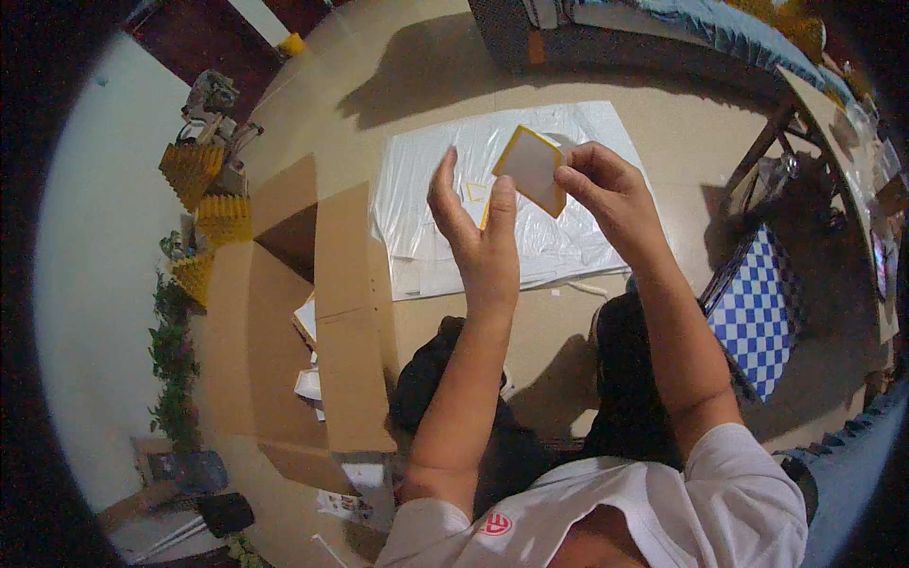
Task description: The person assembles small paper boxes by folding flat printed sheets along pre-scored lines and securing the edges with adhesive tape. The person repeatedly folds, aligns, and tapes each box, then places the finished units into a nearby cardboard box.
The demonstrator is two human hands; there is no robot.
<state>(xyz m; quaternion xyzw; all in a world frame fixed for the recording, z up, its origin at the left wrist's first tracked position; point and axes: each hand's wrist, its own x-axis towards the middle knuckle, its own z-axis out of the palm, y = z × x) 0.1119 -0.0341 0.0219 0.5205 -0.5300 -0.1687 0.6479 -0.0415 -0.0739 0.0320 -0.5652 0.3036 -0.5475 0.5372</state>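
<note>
A pale grey, five-sided flat card (532, 170) with a yellow border is held up in front of me. My right hand (611, 194) pinches its right edge between thumb and fingers. Close to the card's left side, my left hand (478, 237) is open, its fingers stretched upward and the thumb tip near the card's lower left edge. Between that thumb and the fingers shows another small yellow-edged piece (475, 191); whether it touches the hand I cannot tell. Under both hands a white, plastic-covered sheet (417, 246) lies on the floor.
An open cardboard box (350, 379) with white pieces inside stands at my left. Stacked yellow items (224, 218) and a green plant (170, 346) line the wall. To my right are a blue-and-white checkered item (756, 312) and a table (843, 180). A sofa (644, 57) stands beyond.
</note>
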